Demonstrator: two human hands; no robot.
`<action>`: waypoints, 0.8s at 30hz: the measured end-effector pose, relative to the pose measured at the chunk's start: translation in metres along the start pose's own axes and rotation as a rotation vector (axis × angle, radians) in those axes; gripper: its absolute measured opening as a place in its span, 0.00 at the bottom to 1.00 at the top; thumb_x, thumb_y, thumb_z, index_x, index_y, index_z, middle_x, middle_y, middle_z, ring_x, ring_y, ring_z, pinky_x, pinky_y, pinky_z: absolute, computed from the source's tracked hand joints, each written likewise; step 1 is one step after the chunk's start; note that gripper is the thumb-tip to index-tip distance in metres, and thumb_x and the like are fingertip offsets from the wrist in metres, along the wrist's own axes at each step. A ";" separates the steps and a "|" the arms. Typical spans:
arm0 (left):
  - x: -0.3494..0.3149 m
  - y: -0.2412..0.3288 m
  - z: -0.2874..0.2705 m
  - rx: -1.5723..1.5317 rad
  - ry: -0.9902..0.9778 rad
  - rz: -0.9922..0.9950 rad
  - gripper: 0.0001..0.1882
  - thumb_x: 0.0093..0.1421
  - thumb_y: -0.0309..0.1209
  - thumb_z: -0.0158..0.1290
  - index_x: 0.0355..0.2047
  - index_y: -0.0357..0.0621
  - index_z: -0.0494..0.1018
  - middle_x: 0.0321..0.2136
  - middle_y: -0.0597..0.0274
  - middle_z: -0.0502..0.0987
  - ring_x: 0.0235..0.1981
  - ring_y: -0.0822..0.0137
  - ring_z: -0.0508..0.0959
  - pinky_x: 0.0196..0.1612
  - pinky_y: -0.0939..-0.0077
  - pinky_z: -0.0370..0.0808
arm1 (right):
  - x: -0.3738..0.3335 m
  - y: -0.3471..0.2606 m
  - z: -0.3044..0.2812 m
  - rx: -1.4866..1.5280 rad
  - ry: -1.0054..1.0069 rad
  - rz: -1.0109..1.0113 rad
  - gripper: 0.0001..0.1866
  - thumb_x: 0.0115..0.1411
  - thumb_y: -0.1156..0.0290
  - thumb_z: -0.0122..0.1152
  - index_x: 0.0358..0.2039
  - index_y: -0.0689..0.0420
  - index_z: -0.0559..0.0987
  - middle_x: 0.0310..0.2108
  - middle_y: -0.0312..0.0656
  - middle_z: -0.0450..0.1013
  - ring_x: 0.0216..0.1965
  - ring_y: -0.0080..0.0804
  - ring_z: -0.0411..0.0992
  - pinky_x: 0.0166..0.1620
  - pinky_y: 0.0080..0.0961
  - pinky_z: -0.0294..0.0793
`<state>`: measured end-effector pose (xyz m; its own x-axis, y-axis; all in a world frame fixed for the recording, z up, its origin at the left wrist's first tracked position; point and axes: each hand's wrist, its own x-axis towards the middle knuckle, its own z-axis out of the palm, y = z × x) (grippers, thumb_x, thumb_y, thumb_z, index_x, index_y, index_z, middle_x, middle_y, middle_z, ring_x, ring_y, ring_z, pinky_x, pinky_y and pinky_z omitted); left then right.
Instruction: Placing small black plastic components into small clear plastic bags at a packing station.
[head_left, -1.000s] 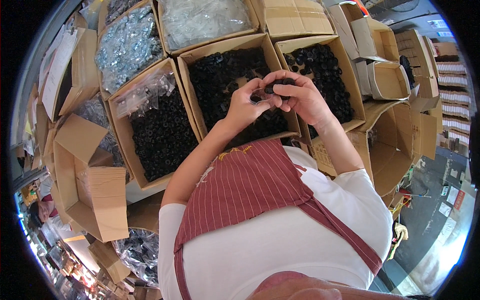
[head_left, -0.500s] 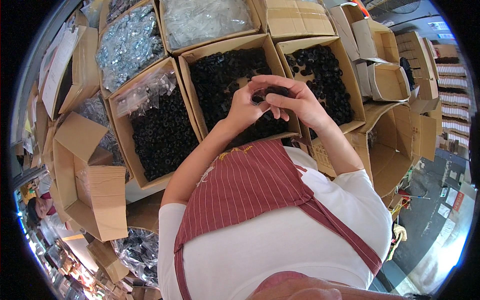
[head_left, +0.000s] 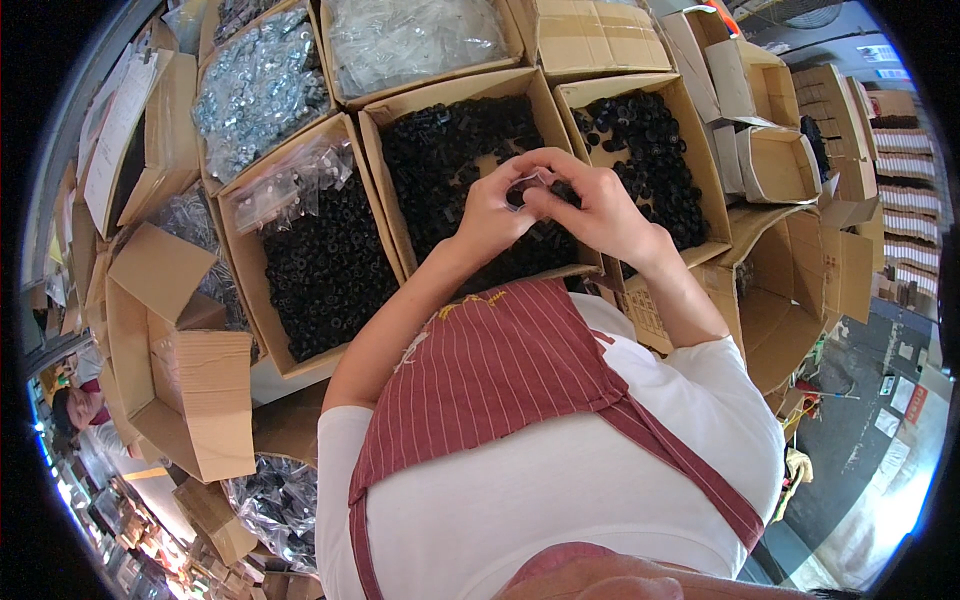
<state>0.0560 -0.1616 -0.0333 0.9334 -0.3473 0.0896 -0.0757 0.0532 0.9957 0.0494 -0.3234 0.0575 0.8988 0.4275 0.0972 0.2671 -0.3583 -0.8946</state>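
Note:
Over the middle cardboard box [head_left: 385, 215] of small black parts [head_left: 440, 150], my two hands meet. My left hand [head_left: 487, 212] is closed on a small clear plastic bag [head_left: 526, 184], held with its mouth spread. From the other side my right hand [head_left: 605, 212] reaches in with its fingers curled at the bag's mouth. A dark round part [head_left: 564, 193] shows between the right thumb and fingers; its exact kind cannot be made out. The bag's lower part is hidden by my fingers.
To the left, a box [head_left: 330, 260] holds black rings with clear bags [head_left: 290, 185] on top. Another box of black round parts [head_left: 640, 150] stands right. Behind are a box of bagged metal pieces [head_left: 260, 95] and one of clear bags [head_left: 415, 40]. A person [head_left: 85, 408] is far left.
My right hand has closed in toward the left, its thumb and fingers now at the bag's mouth. The dark part it held is now mostly covered. My left hand has hardly moved.

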 end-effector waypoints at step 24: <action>-0.003 0.013 0.000 0.055 -0.041 -0.047 0.19 0.53 0.20 0.61 0.47 0.42 0.75 0.30 0.66 0.78 0.33 0.75 0.77 0.41 0.75 0.76 | -0.002 -0.012 -0.009 0.315 -0.041 0.137 0.16 0.62 0.84 0.52 0.50 0.63 0.76 0.37 0.40 0.78 0.35 0.22 0.76 0.39 0.21 0.77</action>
<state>0.0520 -0.1598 -0.0203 0.9215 -0.3859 0.0425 -0.0525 -0.0156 0.9985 0.0478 -0.3277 0.0721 0.9024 0.4286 -0.0456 0.0183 -0.1437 -0.9895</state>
